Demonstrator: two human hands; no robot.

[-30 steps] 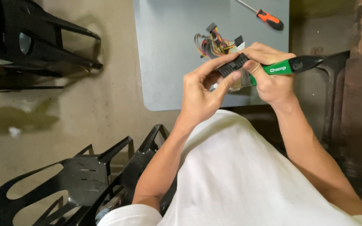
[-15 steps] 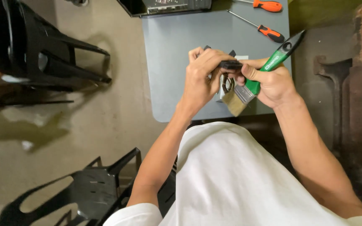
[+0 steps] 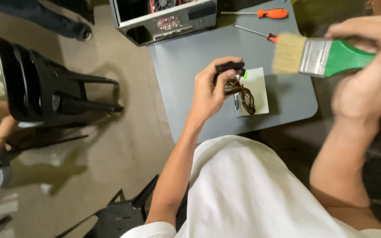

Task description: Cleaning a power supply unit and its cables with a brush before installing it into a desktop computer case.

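Black connector (image 3: pixel 230 67), at the end of a bundle of brown wires (image 3: pixel 242 92), sits pinched between the fingers of the left hand (image 3: pixel 210 90) above the grey table (image 3: pixel 190 66). Just right of it, the wires run down to a pale metal box (image 3: pixel 252 92) lying on the table. Farther right, the right hand (image 3: pixel 369 75) is closed around the green handle of a paintbrush (image 3: pixel 318 55), raised with its bristles pointing left. Behind lie two orange-handled screwdrivers (image 3: pixel 272 14) and an open computer case (image 3: pixel 166 17).

1. A black connector (image 3: pixel 230 67), pinched at its block, trails brown wires down to a grey metal box (image 3: pixel 251 91) lying flat on the grey table
2. A green-handled paintbrush (image 3: pixel 318 55) is held level in the air, pale bristles pointing left
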